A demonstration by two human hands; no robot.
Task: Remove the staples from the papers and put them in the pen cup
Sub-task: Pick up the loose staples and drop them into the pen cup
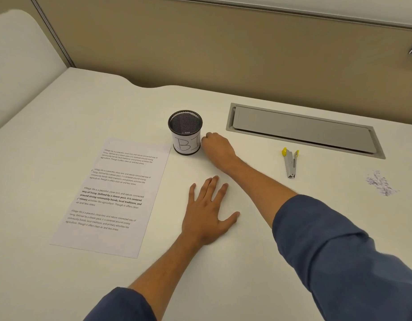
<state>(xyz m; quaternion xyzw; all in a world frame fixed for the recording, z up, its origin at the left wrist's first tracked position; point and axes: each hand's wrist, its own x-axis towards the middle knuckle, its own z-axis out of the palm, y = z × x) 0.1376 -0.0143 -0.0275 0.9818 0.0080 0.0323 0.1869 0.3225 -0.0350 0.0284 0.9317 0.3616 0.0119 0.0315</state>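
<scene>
- I saw the black wire-mesh pen cup (185, 132) standing upright on the white desk (61, 112), just beyond the top right corner of the paper.
- A white label wrapped the cup's lower half; I could read a hand-drawn "B" and the start of a second letter, cut off by the curve.
- Something small and dark lay at the bottom of the cup, too small for me to identify.
- The white printed sheet of paper (112, 195) lay flat to the left of both hands, with four short paragraphs, each beginning "Village life is a peaceful, close-knit, and nature-connected way of living"; the third was partly in bold.
- My right hand (217, 148) sat just beside the cup's right wall, fingers curled in, the fingertips turned away from me, so I could not tell whether they pinched anything.
- My left hand (208, 213) rested palm-down on the desk, fingers straight and spread, holding nothing, near the paper's right edge.
- Both forearms showed rolled blue sleeves (335, 251).
- A grey metal staple remover with yellow tips (290, 163) lay well to the right, near a grey recessed cable hatch (302, 129).
- A smudge of dark scribbles (381, 183) marked the desk at far right.
</scene>
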